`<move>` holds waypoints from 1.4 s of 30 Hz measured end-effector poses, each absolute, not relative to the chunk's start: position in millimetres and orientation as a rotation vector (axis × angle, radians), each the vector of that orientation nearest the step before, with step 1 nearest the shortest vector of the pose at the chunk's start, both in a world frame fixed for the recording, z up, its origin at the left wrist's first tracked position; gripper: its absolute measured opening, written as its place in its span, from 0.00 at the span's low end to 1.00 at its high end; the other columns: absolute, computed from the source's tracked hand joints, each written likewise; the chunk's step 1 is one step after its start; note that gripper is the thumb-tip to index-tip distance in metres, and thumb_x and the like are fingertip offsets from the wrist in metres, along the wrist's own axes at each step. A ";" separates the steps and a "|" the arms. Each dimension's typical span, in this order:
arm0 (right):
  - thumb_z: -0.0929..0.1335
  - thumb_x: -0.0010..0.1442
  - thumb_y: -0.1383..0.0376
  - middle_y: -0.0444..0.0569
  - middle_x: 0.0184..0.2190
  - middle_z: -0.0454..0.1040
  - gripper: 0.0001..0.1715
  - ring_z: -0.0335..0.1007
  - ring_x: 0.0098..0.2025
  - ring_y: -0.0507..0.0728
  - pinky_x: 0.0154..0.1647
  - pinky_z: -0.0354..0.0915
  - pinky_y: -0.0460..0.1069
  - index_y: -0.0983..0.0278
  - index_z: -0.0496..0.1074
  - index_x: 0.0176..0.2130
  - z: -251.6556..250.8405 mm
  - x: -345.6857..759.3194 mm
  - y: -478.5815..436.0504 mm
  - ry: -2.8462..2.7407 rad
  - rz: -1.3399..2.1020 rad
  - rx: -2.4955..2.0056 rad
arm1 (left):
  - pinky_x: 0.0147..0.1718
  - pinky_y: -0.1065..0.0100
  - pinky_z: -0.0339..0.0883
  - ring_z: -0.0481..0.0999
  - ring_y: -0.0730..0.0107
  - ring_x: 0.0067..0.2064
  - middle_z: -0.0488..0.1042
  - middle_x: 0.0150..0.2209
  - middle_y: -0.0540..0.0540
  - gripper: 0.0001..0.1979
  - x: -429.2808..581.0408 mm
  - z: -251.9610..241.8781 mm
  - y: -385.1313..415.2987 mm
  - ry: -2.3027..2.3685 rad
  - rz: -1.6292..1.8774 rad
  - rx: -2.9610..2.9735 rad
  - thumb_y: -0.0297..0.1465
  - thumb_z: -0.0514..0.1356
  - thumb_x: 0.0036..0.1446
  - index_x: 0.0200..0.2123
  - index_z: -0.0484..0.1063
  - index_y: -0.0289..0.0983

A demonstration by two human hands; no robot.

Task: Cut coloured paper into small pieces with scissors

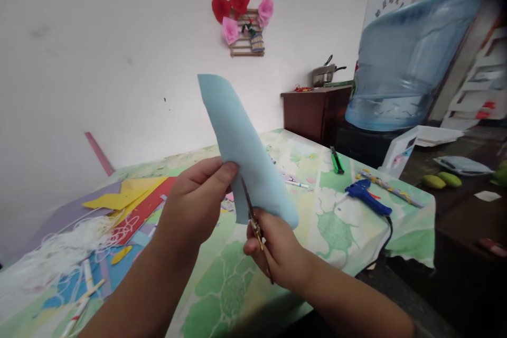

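A light blue sheet of craft paper or felt (245,137) is held up above the table, curving over toward the right. My left hand (206,190) pinches its left edge between thumb and fingers. In my right hand (277,248) is a pair of scissors (254,222), the fingers wrapped round the handles. The blades point up and lie against the lower part of the sheet, where a narrow strip hangs to their left. How far the blades are apart I cannot tell.
A green-patterned cloth (222,285) covers the table. At left lie white string (59,253) and coloured sheets (146,206). At right are a blue glue gun (368,196), a green utility knife (336,160) and a patterned stick (390,187). A water bottle (407,63) stands beyond.
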State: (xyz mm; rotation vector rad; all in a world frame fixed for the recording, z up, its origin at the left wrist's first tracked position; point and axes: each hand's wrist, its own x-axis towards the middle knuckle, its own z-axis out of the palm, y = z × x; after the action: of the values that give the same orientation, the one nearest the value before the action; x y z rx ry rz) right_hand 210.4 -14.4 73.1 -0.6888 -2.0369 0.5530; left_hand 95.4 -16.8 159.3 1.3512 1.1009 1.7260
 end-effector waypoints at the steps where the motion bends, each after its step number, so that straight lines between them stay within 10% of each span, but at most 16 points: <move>1: 0.55 0.55 0.54 0.42 0.20 0.58 0.16 0.52 0.21 0.49 0.21 0.51 0.44 0.65 0.55 0.31 74.3 208.5 -16.2 -2.035 0.535 -0.672 | 0.19 0.73 0.60 0.67 0.75 0.21 0.67 0.17 0.53 0.03 94.4 160.4 -19.2 1.074 1.731 1.356 0.31 0.59 0.41 0.22 0.70 0.38; 42: 0.55 0.51 0.48 0.42 0.20 0.55 0.21 0.49 0.20 0.47 0.19 0.51 0.43 0.64 0.53 0.29 100.6 154.9 -31.9 -2.004 0.714 -0.421 | 0.16 0.78 0.57 0.63 0.80 0.17 0.66 0.14 0.56 0.04 62.1 183.9 -51.5 1.280 2.069 1.304 0.27 0.57 0.40 0.18 0.70 0.39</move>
State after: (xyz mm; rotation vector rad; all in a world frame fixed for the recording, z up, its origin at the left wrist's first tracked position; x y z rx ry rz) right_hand 154.9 -31.9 100.6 -0.4207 -2.0035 0.7140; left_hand 62.1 -51.5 183.9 1.3042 1.2802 2.0691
